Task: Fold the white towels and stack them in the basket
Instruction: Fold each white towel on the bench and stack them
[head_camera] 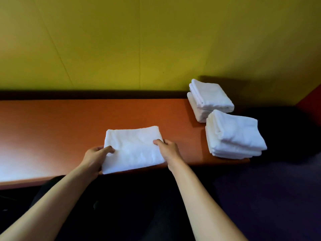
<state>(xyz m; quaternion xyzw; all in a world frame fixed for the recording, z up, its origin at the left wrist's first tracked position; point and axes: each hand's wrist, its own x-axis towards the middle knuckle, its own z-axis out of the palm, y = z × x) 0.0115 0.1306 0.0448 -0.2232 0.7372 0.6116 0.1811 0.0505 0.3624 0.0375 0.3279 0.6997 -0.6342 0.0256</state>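
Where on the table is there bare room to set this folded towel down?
Bare table runs left of the folded towel that both hands hold, and behind it to the wall. The right end is crowded: two towel stacks, near and far.

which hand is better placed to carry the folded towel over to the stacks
Probably the right hand: it grips the towel on the edge facing both stacks. The left hand holds the far edge.

One folded white towel [133,148] lying alone. Two stacks of folded white towels: far stack [208,98] and near stack [234,134]; towels per stack cannot be counted exactly, several layers each. Two hands: left hand [94,156], right hand [169,148]. One orange surface [52,127]. One yellow wall [121,40].
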